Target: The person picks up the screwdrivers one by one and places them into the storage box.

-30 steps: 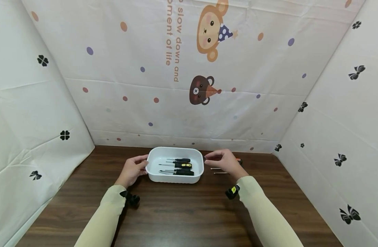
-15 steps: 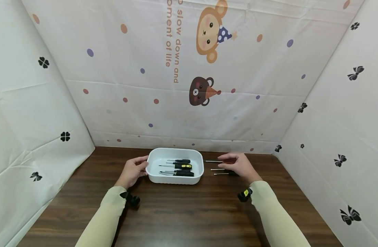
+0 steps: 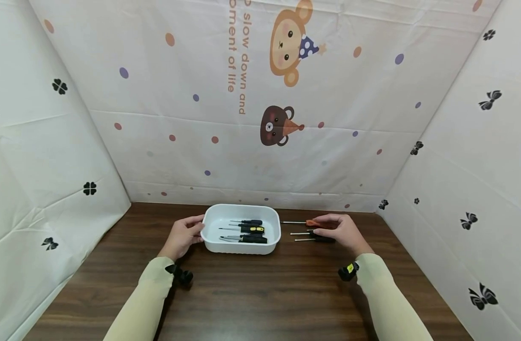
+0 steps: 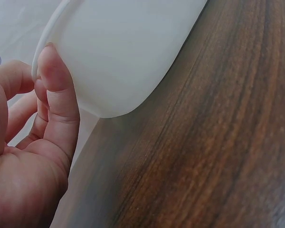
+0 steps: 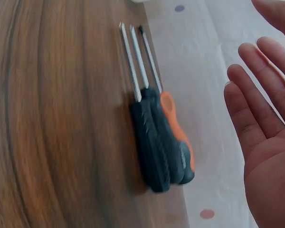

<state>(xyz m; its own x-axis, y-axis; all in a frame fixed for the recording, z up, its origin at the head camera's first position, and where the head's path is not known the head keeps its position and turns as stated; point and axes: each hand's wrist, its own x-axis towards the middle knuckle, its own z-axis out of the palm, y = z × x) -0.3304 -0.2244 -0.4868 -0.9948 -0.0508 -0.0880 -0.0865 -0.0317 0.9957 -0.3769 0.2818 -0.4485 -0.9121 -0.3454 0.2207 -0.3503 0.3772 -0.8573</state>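
Note:
My left hand (image 3: 180,237) pinches the left rim of a white plastic basin (image 3: 236,247), thumb inside and fingers outside, as the left wrist view also shows. Several screwdrivers lie in the basin, among them one with a black and yellow handle (image 3: 256,229). To its right, three more lie side by side on the table: one orange and black screwdriver (image 5: 173,123) and two black-handled screwdrivers (image 5: 149,152). Over their handles hovers my right hand (image 3: 344,232), its fingers extended and holding nothing. The right wrist view has a gap between fingertips and handles.
The dark wooden table (image 3: 243,293) runs back to a printed white cloth wall (image 3: 179,156). Similar cloth walls rise on the left (image 3: 64,156) and right (image 3: 439,180). Each wrist carries a small black camera.
My right hand has drawn away from the basin's right end, moving right over the loose screwdrivers and uncovering the orange one's shaft and part of its handle. My left hand stays on the rim.

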